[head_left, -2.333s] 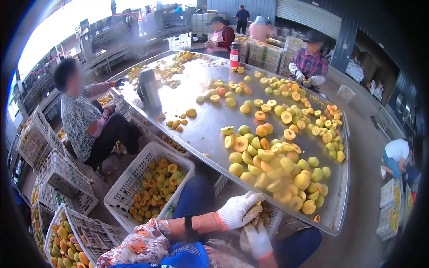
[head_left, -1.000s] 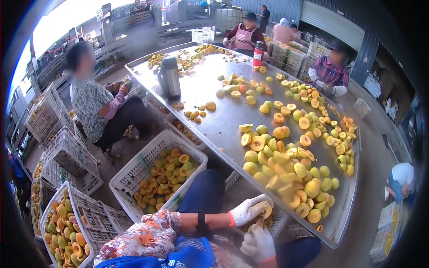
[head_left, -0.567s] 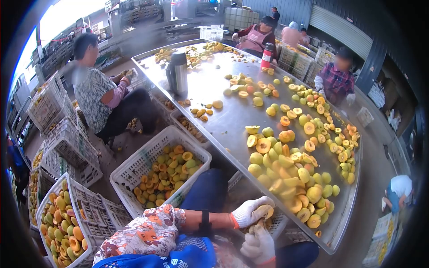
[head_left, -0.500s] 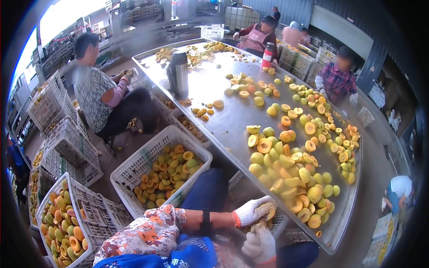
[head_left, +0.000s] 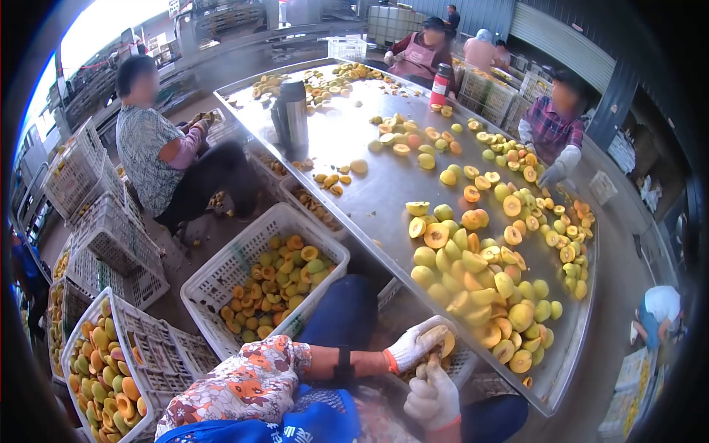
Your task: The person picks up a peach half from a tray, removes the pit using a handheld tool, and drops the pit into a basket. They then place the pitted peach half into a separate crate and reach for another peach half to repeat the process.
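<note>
My left hand (head_left: pixel 412 347), in a white glove with an orange cuff, is closed around a cut peach half (head_left: pixel 447 342) beside the table edge. Just below it my gloved right hand (head_left: pixel 434 399) is closed, fingers curled close to the fruit. A small brownish thing shows between the hands, too blurred to name. Both hands are above a white crate (head_left: pixel 464 371), partly hidden by them. On the metal table (head_left: pixel 384 214), right by my hands, lies a heap of whole and halved yellow-green peaches (head_left: pixel 521 317).
A white crate (head_left: pixel 193 295) of peach halves stands left of my knee, another full crate (head_left: pixel 148 362) farther left. A steel jug (head_left: pixel 293 114) and red flask (head_left: pixel 440 87) stand on the table. Co-workers sit at the left (head_left: pixel 151 148), far side (head_left: pixel 421 55) and right (head_left: pixel 554 125).
My right hand has shifted slightly up and turned a little; my left hand still holds the peach half. The co-worker at the right has brought a gloved hand onto the fruit on the table.
</note>
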Available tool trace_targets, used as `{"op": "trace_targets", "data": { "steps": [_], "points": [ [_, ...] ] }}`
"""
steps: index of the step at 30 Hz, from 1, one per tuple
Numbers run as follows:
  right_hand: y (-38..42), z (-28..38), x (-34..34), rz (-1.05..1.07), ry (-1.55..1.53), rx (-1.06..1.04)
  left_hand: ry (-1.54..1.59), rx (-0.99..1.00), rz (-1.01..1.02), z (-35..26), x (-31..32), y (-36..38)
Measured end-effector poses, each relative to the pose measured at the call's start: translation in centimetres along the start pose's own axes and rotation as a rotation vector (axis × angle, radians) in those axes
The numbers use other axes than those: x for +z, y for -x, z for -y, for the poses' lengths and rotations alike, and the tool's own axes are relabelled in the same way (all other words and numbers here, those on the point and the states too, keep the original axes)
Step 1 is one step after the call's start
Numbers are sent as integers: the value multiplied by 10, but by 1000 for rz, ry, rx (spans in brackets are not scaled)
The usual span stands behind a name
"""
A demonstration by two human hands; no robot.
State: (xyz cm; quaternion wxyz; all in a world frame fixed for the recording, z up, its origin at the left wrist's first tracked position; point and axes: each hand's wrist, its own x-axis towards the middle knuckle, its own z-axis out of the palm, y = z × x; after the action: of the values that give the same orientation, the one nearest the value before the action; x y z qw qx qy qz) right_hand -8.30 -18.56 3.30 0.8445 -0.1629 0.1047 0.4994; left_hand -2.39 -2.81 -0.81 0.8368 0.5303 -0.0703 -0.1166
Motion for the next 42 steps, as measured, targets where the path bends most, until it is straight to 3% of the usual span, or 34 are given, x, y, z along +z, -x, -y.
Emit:
{"op": "trace_targets", "data": {
  "steps": [3,7,8,12,16,19,22,25,26,29,31,35,36,40,42],
  "points": [
    [-1,-4,6,-28,-8,-28,50,-127,209,17,-20,-15],
    [-3,-10,6,0,-55,-30,-190,48,503,-15,-35,-26],
    [-3,-8,5,49,-38,-19,-114,-36,468,-7,-37,-26],
    [-2,-5,-2,77,37,0,-42,-16,385,4,-31,-20],
    [2,-9,3,-128,76,-31,-358,-2,160,-1,-17,-7],
    [2,-10,4,-96,92,-59,-102,-132,76,6,-9,-5],
    [2,-9,0,39,-41,0,-231,23,78,-7,-8,2],
    [2,-9,2,93,-107,32,-414,317,152,-9,-16,-2],
    [2,-8,0,92,-106,15,-389,294,193,-3,-18,-8],
    [0,-6,-5,97,-100,-21,-83,-55,301,-2,-19,-15],
    [0,-8,-2,107,-108,-27,-180,138,167,7,-13,-11],
    [-1,-9,-2,57,-131,-32,-188,152,338,20,-28,-25],
    [-2,-8,-2,66,-145,-22,-145,57,418,17,-32,-32],
    [-4,-7,-1,61,-110,-7,-130,-103,381,11,-31,-30],
    [-3,-5,-3,-5,-29,-16,-327,42,248,-2,-21,-19]
  ]
}}
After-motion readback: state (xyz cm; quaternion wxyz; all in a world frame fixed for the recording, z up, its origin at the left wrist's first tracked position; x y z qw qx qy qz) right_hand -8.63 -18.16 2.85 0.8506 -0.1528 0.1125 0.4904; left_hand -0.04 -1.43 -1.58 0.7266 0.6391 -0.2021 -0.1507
